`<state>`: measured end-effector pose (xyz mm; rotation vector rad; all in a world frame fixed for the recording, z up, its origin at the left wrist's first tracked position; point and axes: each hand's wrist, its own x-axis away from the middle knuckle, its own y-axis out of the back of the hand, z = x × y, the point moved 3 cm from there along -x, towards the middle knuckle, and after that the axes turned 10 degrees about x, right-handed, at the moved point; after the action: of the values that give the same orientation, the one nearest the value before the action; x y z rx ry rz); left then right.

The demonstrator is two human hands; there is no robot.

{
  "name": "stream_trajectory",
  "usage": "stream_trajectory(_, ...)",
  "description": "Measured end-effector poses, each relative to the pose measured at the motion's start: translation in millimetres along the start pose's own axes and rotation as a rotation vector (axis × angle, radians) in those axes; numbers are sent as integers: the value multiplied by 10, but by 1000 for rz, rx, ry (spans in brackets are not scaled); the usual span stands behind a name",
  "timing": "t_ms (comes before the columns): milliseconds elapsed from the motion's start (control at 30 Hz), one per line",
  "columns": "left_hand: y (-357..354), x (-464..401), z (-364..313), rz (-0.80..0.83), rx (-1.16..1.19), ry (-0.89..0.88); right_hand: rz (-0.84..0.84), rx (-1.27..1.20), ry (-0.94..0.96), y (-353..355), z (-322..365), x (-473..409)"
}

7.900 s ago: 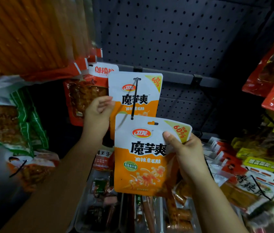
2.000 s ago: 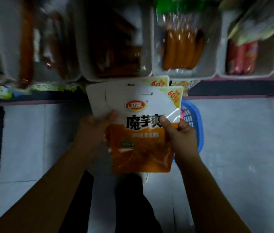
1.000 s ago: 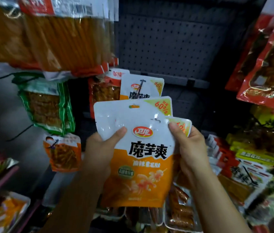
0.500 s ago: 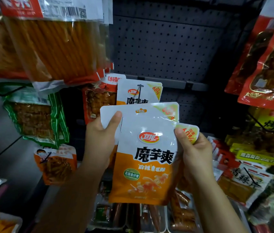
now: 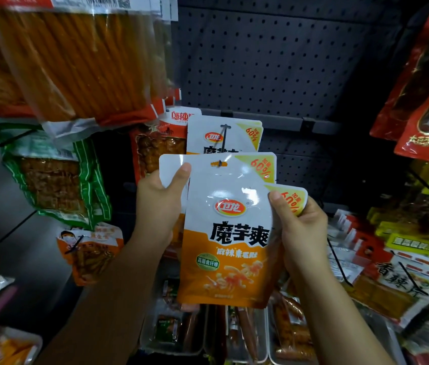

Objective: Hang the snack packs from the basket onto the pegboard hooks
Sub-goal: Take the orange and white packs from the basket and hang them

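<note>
Front pack (image 5: 230, 248) sits between left hand (image 5: 156, 206) and right hand (image 5: 300, 227), overlapping a second pack (image 5: 234, 167) behind it, third pack (image 5: 293, 200) peeking out at right under the right thumb. Hung pack (image 5: 223, 135) on a hook (image 5: 223, 137) is above and behind them, against the pegboard (image 5: 274, 61). Trays (image 5: 171, 330) lie below the packs; other hanging bags flank left and right.
</note>
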<state>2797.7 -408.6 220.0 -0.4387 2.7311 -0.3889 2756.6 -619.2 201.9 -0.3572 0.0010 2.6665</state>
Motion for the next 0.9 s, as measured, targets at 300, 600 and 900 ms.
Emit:
stream_trajectory(300,-48,-197,233,55,-94,-7,-24,10,-31,-47,-150,-112)
stream_trajectory(600,-221,-706,298,176,-150,-69,-34,62,-89,-70,-291,-340)
stream_trajectory(900,-455,-1020,516,135,-117,-95,31,22,-92,-182,-246,-494)
